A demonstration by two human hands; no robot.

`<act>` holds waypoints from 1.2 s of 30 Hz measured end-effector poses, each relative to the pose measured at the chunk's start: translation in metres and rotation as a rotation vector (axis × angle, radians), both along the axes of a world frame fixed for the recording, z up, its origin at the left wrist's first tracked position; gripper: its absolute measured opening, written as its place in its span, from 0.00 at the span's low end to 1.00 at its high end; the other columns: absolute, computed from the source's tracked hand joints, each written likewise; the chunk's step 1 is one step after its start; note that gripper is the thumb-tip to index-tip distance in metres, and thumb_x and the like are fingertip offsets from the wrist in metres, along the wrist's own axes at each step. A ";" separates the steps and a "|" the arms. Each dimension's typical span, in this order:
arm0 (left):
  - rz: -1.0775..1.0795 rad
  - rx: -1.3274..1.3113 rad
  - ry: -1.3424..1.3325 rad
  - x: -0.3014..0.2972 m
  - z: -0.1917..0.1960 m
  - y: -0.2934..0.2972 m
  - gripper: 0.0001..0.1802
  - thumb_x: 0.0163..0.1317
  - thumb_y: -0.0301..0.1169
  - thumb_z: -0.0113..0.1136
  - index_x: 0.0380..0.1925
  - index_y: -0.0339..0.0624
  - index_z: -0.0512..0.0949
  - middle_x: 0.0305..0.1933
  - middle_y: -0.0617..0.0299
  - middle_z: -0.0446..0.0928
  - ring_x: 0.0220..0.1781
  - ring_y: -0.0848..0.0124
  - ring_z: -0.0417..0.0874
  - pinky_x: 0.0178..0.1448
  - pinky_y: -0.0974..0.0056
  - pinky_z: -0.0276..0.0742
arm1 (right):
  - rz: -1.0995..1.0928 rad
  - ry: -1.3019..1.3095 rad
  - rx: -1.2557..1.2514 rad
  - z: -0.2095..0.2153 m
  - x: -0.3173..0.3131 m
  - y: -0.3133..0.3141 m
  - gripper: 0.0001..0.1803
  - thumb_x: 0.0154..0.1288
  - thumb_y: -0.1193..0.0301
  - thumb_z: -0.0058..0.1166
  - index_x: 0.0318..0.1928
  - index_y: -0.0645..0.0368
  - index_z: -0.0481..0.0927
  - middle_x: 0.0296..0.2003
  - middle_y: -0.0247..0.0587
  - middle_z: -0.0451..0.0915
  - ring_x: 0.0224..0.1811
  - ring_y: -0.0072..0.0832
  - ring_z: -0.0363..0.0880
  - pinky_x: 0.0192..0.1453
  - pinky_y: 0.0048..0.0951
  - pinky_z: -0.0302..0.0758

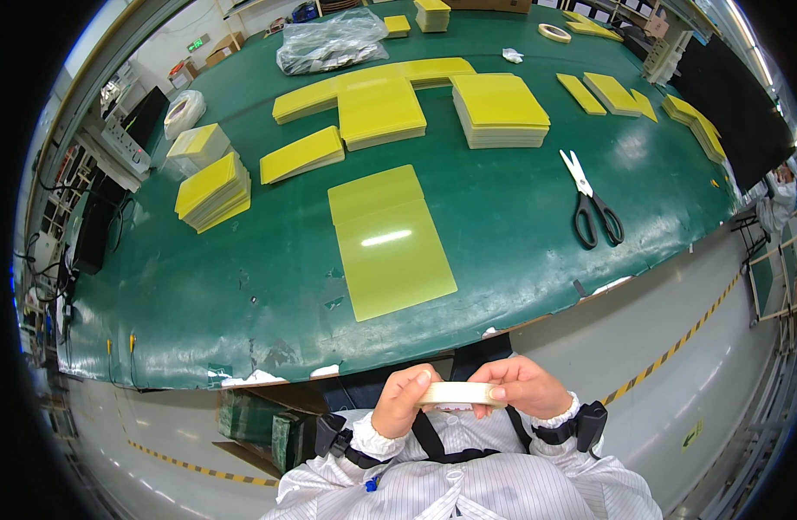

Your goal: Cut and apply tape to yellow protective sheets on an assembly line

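Green matting covers the long bench (242,286), glossy and scuffed, carrying stacks of yellow sheets (500,108), one flat yellow sheet (390,238) and black-handled scissors (589,204). Below its edge, left hand (401,400) and right hand (524,387) pinch a pale tape roll (457,394) between closed fingers.

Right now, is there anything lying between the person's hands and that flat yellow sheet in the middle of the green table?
Nothing visible. Left hand and right hand hold a pale roll near the body; the bare green table lies before the yellow sheet. The scissors lie off to the right.
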State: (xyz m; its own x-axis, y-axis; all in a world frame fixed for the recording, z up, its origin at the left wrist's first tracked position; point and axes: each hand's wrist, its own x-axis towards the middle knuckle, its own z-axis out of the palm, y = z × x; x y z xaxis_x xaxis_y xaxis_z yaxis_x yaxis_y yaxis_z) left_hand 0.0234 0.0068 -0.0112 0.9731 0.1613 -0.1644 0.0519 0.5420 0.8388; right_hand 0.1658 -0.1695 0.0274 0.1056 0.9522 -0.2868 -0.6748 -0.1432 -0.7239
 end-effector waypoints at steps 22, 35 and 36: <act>-0.042 0.846 -0.168 0.003 0.000 -0.001 0.28 0.71 0.50 0.40 0.24 0.36 0.73 0.19 0.60 0.70 0.22 0.65 0.70 0.30 0.63 0.64 | 0.137 -0.319 -0.191 0.002 -0.013 0.015 0.10 0.63 0.71 0.57 0.41 0.65 0.77 0.31 0.33 0.80 0.34 0.17 0.76 0.44 0.20 0.71; -0.180 0.122 -0.158 -0.002 0.002 0.008 0.40 0.70 0.59 0.26 0.31 0.30 0.74 0.32 0.58 0.75 0.30 0.73 0.73 0.35 0.68 0.67 | -0.057 -0.127 0.153 -0.009 -0.004 -0.007 0.13 0.64 0.68 0.54 0.38 0.68 0.75 0.27 0.36 0.75 0.33 0.21 0.71 0.40 0.23 0.68; -0.099 0.174 -0.067 -0.005 0.006 0.001 0.42 0.70 0.60 0.24 0.20 0.31 0.73 0.20 0.57 0.71 0.31 0.67 0.73 0.39 0.66 0.69 | -0.017 -0.194 0.144 -0.007 -0.003 -0.008 0.14 0.64 0.67 0.55 0.39 0.69 0.74 0.28 0.37 0.76 0.35 0.21 0.72 0.42 0.24 0.69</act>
State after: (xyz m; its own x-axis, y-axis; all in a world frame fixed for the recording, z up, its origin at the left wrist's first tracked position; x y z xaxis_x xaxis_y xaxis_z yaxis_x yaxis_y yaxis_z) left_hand 0.0188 0.0080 -0.0051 0.9934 0.0849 -0.0769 0.0386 0.3835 0.9227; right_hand 0.1623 -0.1773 0.0209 0.1618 0.9794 -0.1211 -0.5222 -0.0192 -0.8526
